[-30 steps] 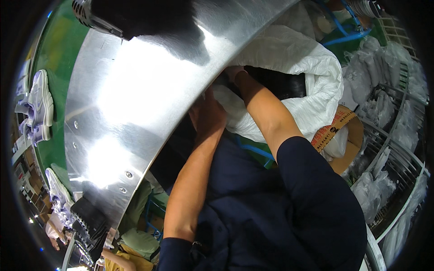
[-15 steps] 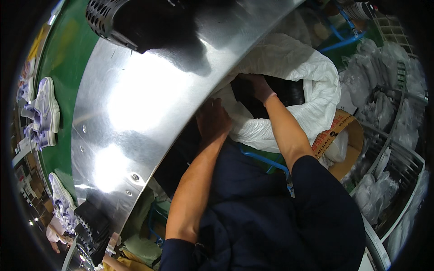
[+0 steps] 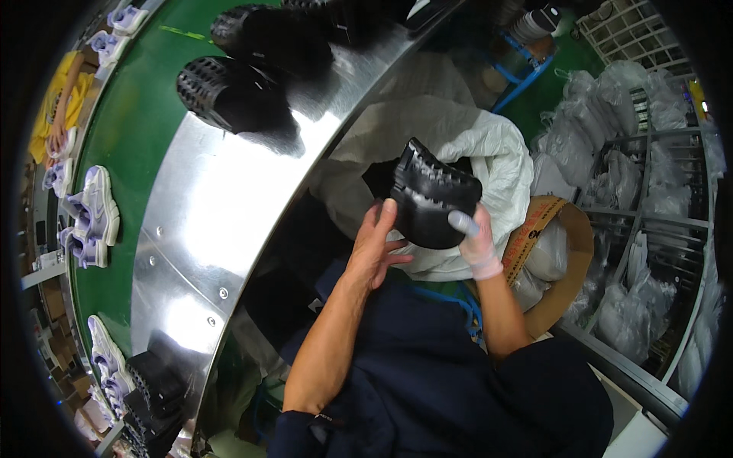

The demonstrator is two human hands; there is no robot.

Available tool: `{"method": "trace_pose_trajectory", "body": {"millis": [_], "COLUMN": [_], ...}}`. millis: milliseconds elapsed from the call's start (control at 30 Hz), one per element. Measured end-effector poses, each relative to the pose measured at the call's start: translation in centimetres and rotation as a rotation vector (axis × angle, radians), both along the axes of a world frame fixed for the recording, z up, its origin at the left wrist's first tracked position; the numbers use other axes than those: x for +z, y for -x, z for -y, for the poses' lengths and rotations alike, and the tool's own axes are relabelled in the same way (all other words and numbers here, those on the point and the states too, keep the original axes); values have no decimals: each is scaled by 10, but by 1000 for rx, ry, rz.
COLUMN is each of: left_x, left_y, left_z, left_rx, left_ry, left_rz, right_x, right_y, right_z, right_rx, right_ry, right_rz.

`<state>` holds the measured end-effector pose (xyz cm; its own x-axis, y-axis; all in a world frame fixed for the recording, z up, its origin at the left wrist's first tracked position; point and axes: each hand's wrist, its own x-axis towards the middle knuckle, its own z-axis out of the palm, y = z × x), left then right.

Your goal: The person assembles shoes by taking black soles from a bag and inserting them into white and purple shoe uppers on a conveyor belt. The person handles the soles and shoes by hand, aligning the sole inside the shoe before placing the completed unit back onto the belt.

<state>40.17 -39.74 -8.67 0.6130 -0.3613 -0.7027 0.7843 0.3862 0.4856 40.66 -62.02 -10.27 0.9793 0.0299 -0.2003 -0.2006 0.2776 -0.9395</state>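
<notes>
right hand (image 3: 479,246) grasping a black shoe (image 3: 434,214) above an open, dark-inside white sack (image 3: 505,162), left hand (image 3: 372,248) spread at the shoe's left, carton (image 3: 534,227) at right bearing red-and-black print, holding pale plastic bags (image 3: 548,256)

The black shoe (image 3: 434,217), just off centre toward two o'clock, looks smooth and softly glossy, its edging bumpy. Behind it, the white sack (image 3: 508,164) resembles crinkled plastic. Metal table (image 3: 191,237) at nine o'clock: polished, glaring. Matt cloth shirt (image 3: 397,389) at six; dull cardboard box (image 3: 578,271) past three; shiny film bags (image 3: 573,130) at two.
</notes>
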Motion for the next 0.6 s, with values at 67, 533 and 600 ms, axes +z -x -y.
{"method": "trace_pose_trajectory", "body": {"millis": [67, 533, 600], "left_x": [28, 184, 196], "left_y": [0, 54, 50], "left_z": [4, -113, -144], "left_rx": [122, 531, 531], "left_ry": [133, -109, -149], "left_rz": [46, 693, 704], "right_x": [45, 182, 185], "right_y": [12, 43, 35], "right_z": [-10, -134, -169], "right_rx": [4, 362, 374], "right_ry": [262, 439, 421], "right_rz": [130, 852, 913]}}
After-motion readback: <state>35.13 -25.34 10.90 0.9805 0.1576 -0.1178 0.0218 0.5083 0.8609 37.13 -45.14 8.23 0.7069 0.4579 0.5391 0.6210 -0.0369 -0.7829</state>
